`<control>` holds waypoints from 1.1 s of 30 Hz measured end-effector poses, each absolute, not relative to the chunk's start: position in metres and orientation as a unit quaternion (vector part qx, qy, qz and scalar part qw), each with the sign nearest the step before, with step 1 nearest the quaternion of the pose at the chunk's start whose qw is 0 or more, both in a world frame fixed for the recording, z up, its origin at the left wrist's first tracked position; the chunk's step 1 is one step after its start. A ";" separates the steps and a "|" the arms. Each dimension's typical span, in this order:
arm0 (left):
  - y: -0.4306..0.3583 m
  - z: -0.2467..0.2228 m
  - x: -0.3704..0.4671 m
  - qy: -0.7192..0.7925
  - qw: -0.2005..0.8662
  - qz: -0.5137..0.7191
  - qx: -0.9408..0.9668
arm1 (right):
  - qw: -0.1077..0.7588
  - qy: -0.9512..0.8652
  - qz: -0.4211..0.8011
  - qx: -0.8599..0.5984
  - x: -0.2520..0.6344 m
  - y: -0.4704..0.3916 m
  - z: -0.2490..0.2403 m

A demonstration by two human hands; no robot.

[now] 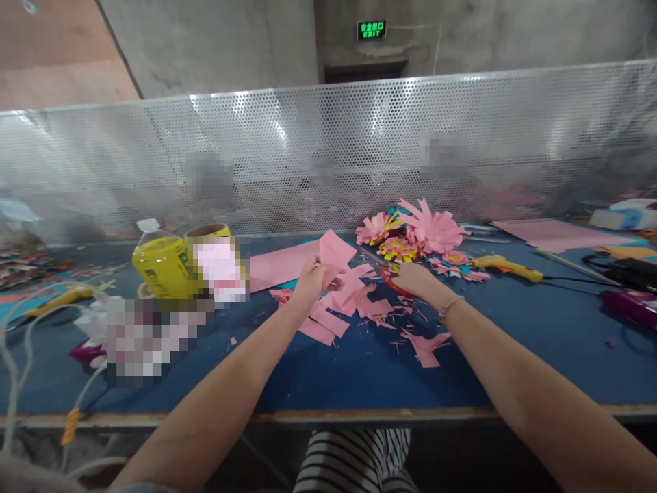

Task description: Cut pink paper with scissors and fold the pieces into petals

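Note:
My left hand (314,275) is closed on a folded piece of pink paper (336,252), which it holds up above the table. To its right, my right hand (415,282) grips scissors (394,283) by their red handles, the blades pointing left towards the paper but apart from it. Below both hands lies a loose pile of pink paper scraps (328,320) and thin offcuts. Pink paper flowers (430,229), some with yellow and blue petals, are heaped just beyond my right hand. A long pink sheet (287,263) lies behind my left hand.
A yellow-labelled plastic bottle (163,263) and a tape roll (210,233) stand on the left. Yellow glue guns (508,267) with cords lie on both sides. A perforated metal screen (308,150) closes the back of the blue table (359,383). More pink sheets (549,234) lie right.

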State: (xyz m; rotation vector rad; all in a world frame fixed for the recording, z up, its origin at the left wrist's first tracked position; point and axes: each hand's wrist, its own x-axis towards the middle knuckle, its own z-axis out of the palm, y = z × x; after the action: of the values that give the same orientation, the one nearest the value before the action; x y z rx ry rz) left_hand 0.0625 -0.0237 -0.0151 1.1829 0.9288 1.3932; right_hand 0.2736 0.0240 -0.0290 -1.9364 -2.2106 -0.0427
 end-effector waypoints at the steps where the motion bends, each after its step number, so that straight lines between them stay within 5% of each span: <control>1: -0.025 -0.014 0.062 0.382 0.517 0.588 0.491 | 0.141 -0.741 -0.023 -0.656 0.273 0.023 -0.027; 8: -0.024 -0.014 0.062 0.324 0.504 0.633 0.490 | 0.355 -0.774 0.049 -0.522 0.255 0.002 -0.017; 16: -0.020 -0.017 0.060 0.307 0.412 0.682 0.520 | 0.322 -0.826 0.134 -0.442 0.238 -0.019 -0.016; 33: -0.025 -0.018 0.063 0.314 0.419 0.654 0.546 | 0.306 -0.813 0.339 -0.361 0.237 -0.028 -0.012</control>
State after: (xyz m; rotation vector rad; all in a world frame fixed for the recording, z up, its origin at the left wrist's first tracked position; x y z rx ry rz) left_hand 0.0627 -0.0247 -0.0181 1.3692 0.7884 1.6390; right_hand 0.2369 -0.0278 -0.0120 -0.9547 -2.1511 0.8975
